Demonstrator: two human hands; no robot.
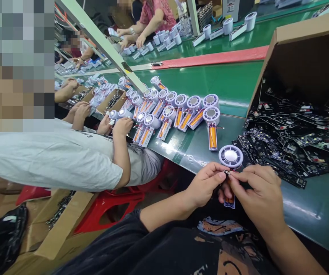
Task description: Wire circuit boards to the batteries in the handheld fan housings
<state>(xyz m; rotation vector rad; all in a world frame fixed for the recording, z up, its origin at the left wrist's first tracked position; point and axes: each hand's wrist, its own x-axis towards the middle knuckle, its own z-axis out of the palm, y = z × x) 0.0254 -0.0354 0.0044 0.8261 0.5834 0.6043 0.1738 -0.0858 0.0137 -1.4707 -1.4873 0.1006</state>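
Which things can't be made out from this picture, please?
All in the head view:
- Small part at the fingertips of the left hand and right hand: too small, partly covered by fingers, to tell its exact shape.
- Nearest fan: middle of its handle hidden by the hands.
- Cardboard box: right side cut off by the picture's edge.
- Far fans: lettering too small to read.
- Upper left corner: covered by blurring squares.

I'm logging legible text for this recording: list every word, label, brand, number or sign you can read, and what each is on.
"FAN": side of a fan handle in the row; the letters before it are unclear.
Too small or blurred: markings on the circuit boards, the label on the grey box and the dark letters on the neighbouring person's pale shirt.
I can read no numbers.
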